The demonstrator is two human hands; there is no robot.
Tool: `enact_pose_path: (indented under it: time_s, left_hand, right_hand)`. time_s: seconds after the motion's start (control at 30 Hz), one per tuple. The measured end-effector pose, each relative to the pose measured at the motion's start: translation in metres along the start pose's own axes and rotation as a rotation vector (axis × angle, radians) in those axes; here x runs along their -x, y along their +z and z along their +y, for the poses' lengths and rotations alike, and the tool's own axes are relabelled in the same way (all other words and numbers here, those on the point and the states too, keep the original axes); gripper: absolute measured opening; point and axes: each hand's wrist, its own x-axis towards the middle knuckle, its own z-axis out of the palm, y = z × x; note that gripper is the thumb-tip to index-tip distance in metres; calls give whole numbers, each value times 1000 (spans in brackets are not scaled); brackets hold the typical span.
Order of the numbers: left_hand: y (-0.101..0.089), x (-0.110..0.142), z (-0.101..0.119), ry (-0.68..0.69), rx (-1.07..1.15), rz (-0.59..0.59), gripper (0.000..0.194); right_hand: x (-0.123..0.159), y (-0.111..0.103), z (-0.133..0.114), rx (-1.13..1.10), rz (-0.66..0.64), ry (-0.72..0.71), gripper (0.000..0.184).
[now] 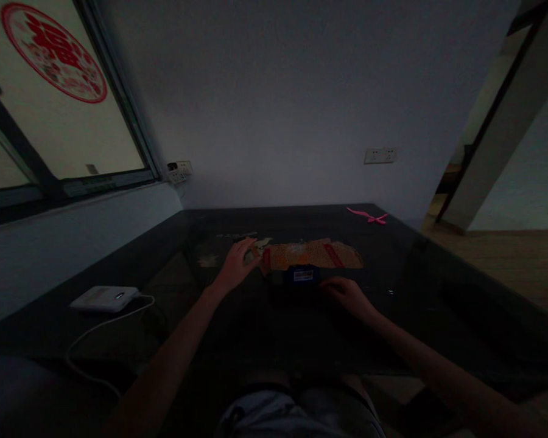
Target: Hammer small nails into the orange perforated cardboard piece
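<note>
On the dark tabletop lies a flat orange-brown speckled piece with red bands (313,252); its exact kind is unclear in the dim light. In front of its middle sits a small dark blue object with a pale label (303,275). My left hand (238,266) reaches to the left end of the speckled piece, thumb and fingers apart. Beside those fingertips is a pale greenish scrap (262,244). My right hand (349,295) rests just right of the blue object, fingers stretched loosely toward it; whether they touch it cannot be made out.
A white power bank (106,298) with a white cable (114,323) lies at the table's left. Toward the far right edge is a pink ribbon-like strip (368,215). A wall (274,121) borders the table's far side, and a window (64,91) is on the left.
</note>
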Motion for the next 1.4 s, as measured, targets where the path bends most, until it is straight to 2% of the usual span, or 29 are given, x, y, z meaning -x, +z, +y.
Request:
enact_pose_path:
  time_s: [0.03, 0.1, 0.2, 0.3, 0.4, 0.87, 1.2, 1.4]
  left_hand:
    - [1, -13, 22, 90, 49, -34, 62]
    - [6, -40, 62, 225, 95, -177, 90]
    - [24, -77, 102, 252, 7, -468, 121]
    - [47, -103, 112, 172, -84, -713, 137]
    - [63, -117, 106, 173, -75, -831, 139]
    - [76, -130, 92, 296, -43, -783, 125]
    - [70, -134, 85, 220, -43, -835, 129]
    - [69, -133, 84, 250, 23, -764, 119]
  right_hand:
    - [-2, -5, 9, -4, 25, 42, 19]
    - [-6, -8, 22, -23, 51, 110, 20]
    - [-8, -5, 26, -53, 47, 157, 21]
    - [-7, -2, 24, -78, 21, 165, 20]
    - [-5, -2, 21, -117, -9, 170, 21]
    - [-3, -3, 15, -169, -45, 200, 21]
    - [-5, -2, 15, -138, -77, 206, 21]
    - [-5, -1, 18, -121, -76, 191, 21]
